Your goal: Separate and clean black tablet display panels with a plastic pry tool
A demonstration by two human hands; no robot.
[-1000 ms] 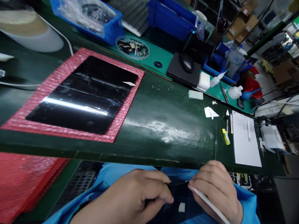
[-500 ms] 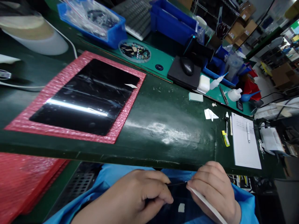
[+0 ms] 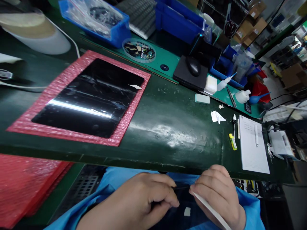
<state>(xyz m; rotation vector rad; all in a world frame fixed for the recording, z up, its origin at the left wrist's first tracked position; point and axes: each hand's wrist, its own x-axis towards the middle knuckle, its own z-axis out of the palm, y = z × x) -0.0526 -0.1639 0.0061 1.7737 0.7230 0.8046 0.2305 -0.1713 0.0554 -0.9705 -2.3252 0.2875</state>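
Our right hand point(image 3: 217, 193) clasps a white strip point(image 3: 211, 208) — beneath its fingers. Our left hand point(image 3: 146, 198) pinches a dark strand point(image 3: 181, 187) between them.

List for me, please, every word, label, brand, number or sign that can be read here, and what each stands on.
No text here can be read with certainty.
Lines of writing on the white paper pad: too small to read.
Pale mark on the round black disc: too small to read.
Marks on the cardboard boxes: too blurred to read.
Any key markings on the keyboard: too blurred to read.
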